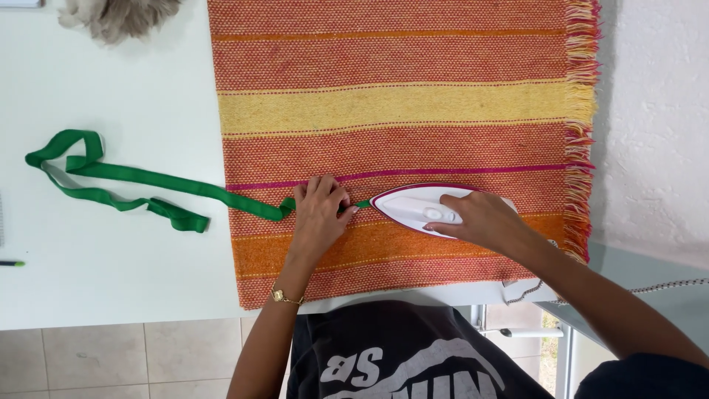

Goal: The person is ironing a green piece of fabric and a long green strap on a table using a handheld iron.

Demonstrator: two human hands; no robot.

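On the white table (111, 281), seen from the head camera, a coarse woven orange, red and yellow striped cloth (399, 103) reaches the near edge, its fringe along the right side. The left hand (319, 214) presses flat, fingers pinching the green ribbon (148, 177), which trails left over bare tabletop in loose folds. The right hand (484, 220) is clenched around a smooth white iron (421, 208), its pointed tip touching the ribbon's end.

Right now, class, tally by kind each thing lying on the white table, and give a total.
Striped woven cloth: 1
Green ribbon: 1
Iron: 1
Grey fluffy thing at the far edge: 1
Pen tip at the left edge: 1
Total: 5
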